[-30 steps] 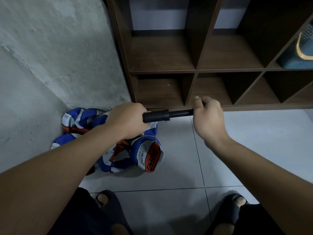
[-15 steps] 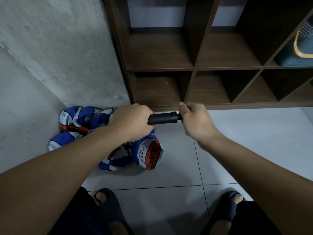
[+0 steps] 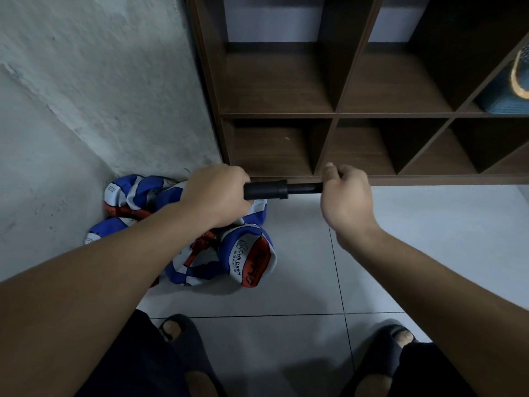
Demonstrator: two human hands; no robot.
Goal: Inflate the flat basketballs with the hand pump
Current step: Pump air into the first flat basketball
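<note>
A black hand pump [image 3: 269, 189] is held level in front of me, above the floor. My left hand [image 3: 214, 193] grips its thick barrel. My right hand [image 3: 345, 193] grips the handle end, with a short length of the thinner rod [image 3: 305, 188] showing between barrel and hand. Below my left hand lies a heap of flat blue, white and orange basketballs [image 3: 246, 256] in the corner by the wall. Whether the pump's needle sits in a ball is hidden behind my left hand.
A dark wooden cubby shelf [image 3: 332, 116] stands straight ahead, with a blue item [image 3: 512, 87] in a right compartment. A rough grey wall [image 3: 86, 96] closes the left side. My feet in dark slippers [image 3: 183, 336] stand on the light tiled floor [image 3: 429, 239].
My right hand pushed the rod into the barrel half a second ago and has now drawn it partly out again to the right. My left hand stayed on the barrel.
</note>
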